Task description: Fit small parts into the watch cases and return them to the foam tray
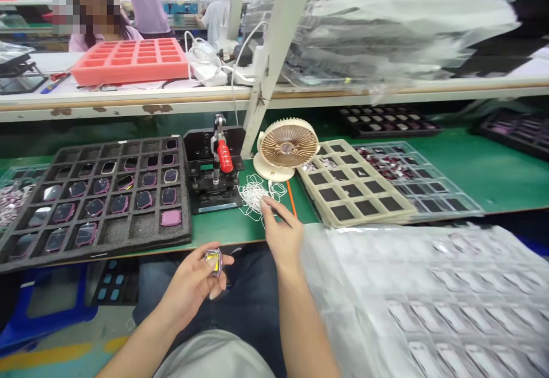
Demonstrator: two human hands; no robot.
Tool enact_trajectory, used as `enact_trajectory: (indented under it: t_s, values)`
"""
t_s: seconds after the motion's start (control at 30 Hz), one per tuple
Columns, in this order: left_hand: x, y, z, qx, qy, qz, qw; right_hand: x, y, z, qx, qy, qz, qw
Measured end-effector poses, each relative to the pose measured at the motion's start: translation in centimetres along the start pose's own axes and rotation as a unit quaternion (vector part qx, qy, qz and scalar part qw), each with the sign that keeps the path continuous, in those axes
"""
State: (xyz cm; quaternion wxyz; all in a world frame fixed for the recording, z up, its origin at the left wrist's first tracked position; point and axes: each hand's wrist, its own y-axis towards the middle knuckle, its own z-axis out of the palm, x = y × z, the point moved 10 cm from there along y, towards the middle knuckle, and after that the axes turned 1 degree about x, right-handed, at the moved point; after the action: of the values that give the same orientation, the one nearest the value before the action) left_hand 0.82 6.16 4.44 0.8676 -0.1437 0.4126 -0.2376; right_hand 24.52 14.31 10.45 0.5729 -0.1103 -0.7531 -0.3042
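My left hand (189, 283) is closed around a small purple watch case (213, 262) with a yellow inside, held in front of the bench edge above my lap. My right hand (283, 242) grips dark tweezers (281, 211), pointing left. Their tips reach the right side of a tangled pile of thin white rings (252, 194) on the green bench; whether they pinch a ring I cannot tell. A black foam tray (124, 232) on the left holds several watch cases with dark faces and one purple case lying back up (170, 218).
Behind the rings stand a black clamp fixture (206, 195) with a red handle and a cream fan (288, 144). An orange stick (292, 198) lies beside them. At right are a beige compartment tray (354, 186), a clear tray (429, 180) and plastic-covered trays (429, 298). A shelf (171, 100) crosses above.
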Motion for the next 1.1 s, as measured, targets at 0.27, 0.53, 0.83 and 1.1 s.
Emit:
enact_trajectory:
  t_s: [0.27, 0.53, 0.83, 1.1]
  values:
    - [1.6, -0.1, -0.8, 0.022, 0.017, -0.019, 0.999, -0.8, 1.4, -0.5, 0.011, -0.145, 0.023, 0.989]
    - [2.7, 1.0, -1.1, 0.02, 0.004, -0.039, 0.999, 0.2, 14.0, -7.4, -0.073, -0.332, 0.106, 0.934]
    - [4.5, -0.3, -3.8, 0.026, -0.073, -0.089, 0.993, -7.5, 23.6, -4.8, 0.116, -0.51, 0.167, 0.835]
    - [6.1, -0.6, -6.5, -0.017, -0.076, -0.082, 0.994, -9.4, 24.1, -2.6, 0.149, -0.583, 0.133, 0.788]
